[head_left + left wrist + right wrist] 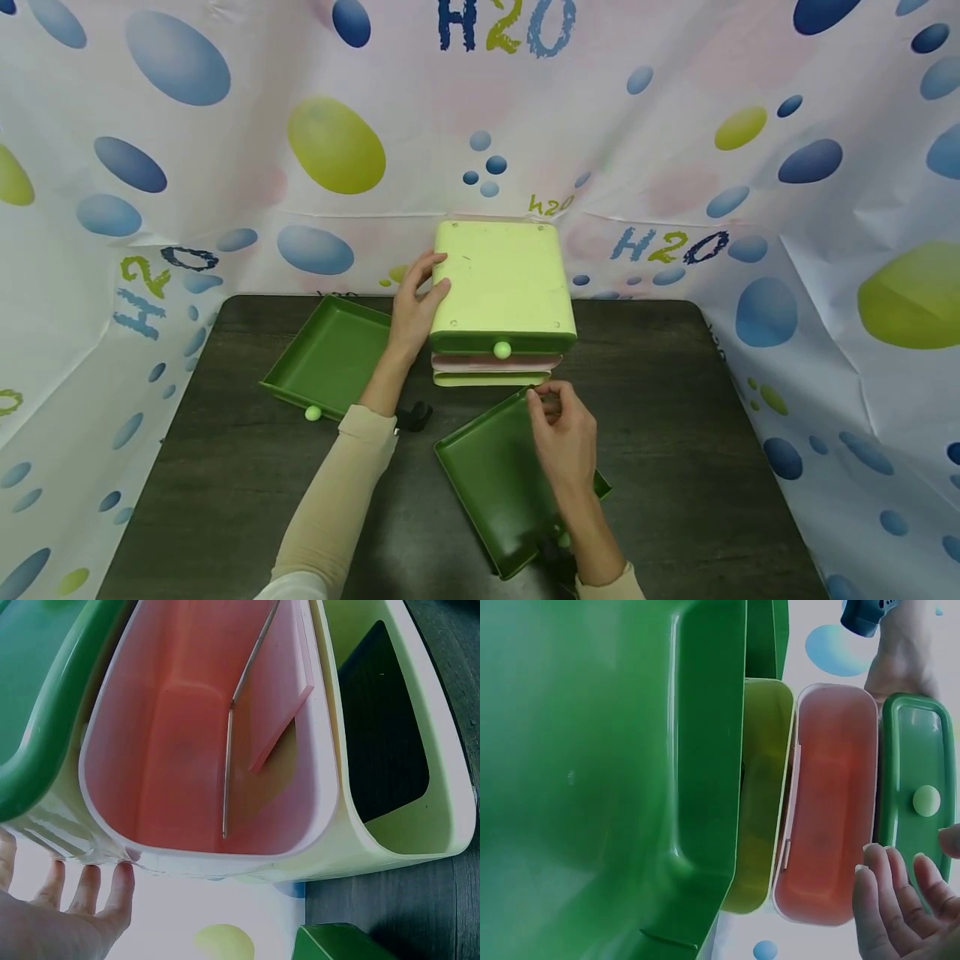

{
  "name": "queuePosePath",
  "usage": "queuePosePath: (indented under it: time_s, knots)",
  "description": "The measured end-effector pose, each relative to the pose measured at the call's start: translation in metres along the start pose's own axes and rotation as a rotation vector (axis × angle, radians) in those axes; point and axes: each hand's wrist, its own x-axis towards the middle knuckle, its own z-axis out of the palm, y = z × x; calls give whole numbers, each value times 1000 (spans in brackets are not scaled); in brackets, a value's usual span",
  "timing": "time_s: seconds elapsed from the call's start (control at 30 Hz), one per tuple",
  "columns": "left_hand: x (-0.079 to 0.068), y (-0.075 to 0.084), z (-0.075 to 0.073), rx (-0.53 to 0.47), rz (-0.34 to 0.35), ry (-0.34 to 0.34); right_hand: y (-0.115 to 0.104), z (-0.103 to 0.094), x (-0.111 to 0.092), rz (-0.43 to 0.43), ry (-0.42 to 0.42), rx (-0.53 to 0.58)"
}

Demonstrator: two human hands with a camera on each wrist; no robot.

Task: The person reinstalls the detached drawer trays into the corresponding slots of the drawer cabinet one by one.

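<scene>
A stack of drawer casings stands at the back of the table. Its pale yellow-green top casing (pixel 501 279) holds a drawer with a dark green front (pixel 465 342) and round light-green knob (pixel 502 350). Below are a pink casing (pixel 187 750) and a yellow-green casing (pixel 397 847), both open at the front. My left hand (pixel 417 308) rests along the stack's left side, fingertips on the top casing. My right hand (pixel 566 437), fingers loosely bent and holding nothing, hovers over a loose green drawer (pixel 487 475) tilted in front of the stack.
Another green drawer (pixel 326 350) with a light-green knob lies on the table left of the stack. A patterned sheet (pixel 645 167) hangs right behind the table. Inside the pink casing, a thin strip (pixel 227 772) crosses the opening.
</scene>
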Motion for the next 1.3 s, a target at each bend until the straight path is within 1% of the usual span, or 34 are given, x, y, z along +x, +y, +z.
queuePosePath:
  time_s: [0.17, 0.2, 0.27, 0.6, 0.9, 1.13, 1.3]
  knots:
    - [-2, 0, -4, 4, 9, 1, -2, 3, -6, -2, -2, 27]
    - [-4, 5, -5, 2, 5, -3, -3, 4, -7, -4, 1, 34]
    - [-4, 4, -5, -2, 4, -5, -3, 4, -8, -6, -1, 39]
    - [-2, 4, -3, -13, 9, -2, -3, 0, -8, 1, -25, 18]
    - [0, 4, -2, -20, 17, -2, 3, -6, -14, -29, -37, -50]
    - [-1, 3, -1, -27, 22, 1, 10, -9, -24, 9, -91, -103]
    - [-2, 1, 1, -38, 30, 4, 12, -13, -28, 27, -108, -97]
